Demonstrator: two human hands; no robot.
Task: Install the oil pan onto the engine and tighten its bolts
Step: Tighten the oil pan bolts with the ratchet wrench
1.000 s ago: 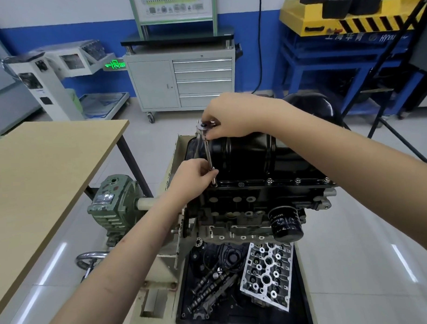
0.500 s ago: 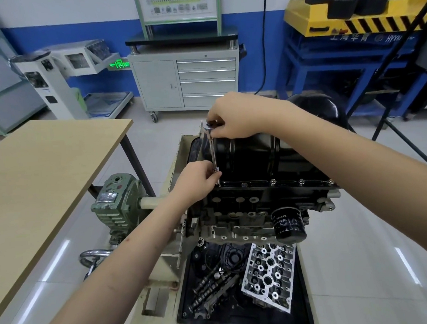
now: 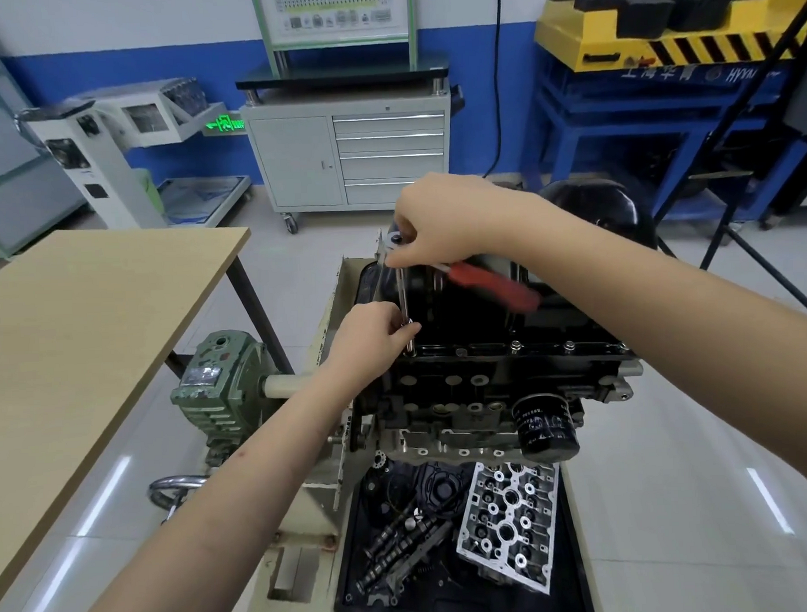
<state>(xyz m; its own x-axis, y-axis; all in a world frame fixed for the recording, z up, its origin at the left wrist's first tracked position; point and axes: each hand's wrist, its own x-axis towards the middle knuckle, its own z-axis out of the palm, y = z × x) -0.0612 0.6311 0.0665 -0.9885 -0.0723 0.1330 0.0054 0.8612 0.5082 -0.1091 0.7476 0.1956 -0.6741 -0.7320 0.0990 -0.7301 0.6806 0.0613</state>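
From the head view, the black oil pan [image 3: 466, 312] sits on top of the engine [image 3: 478, 394] on its stand, with bolts [image 3: 515, 346] along the near flange, while the right hand [image 3: 440, 226] curls its grip round the head of a ratchet wrench [image 3: 483, 280], whose red handle points right and is blurred. The left hand [image 3: 375, 339] pinches the lower end of the upright extension bar [image 3: 403, 296] at the pan's near left corner, hiding the socket and the bolt beneath it. Below the engine, a tray [image 3: 351, 577] holds a cylinder head [image 3: 510, 526] and camshafts [image 3: 401, 544], its near edge cut off by the frame.

left: wooden table [image 3: 86, 326] near engine [image 3: 487, 385] | right: open floor [image 3: 696, 478] | below: parts tray [image 3: 448, 592] crowded
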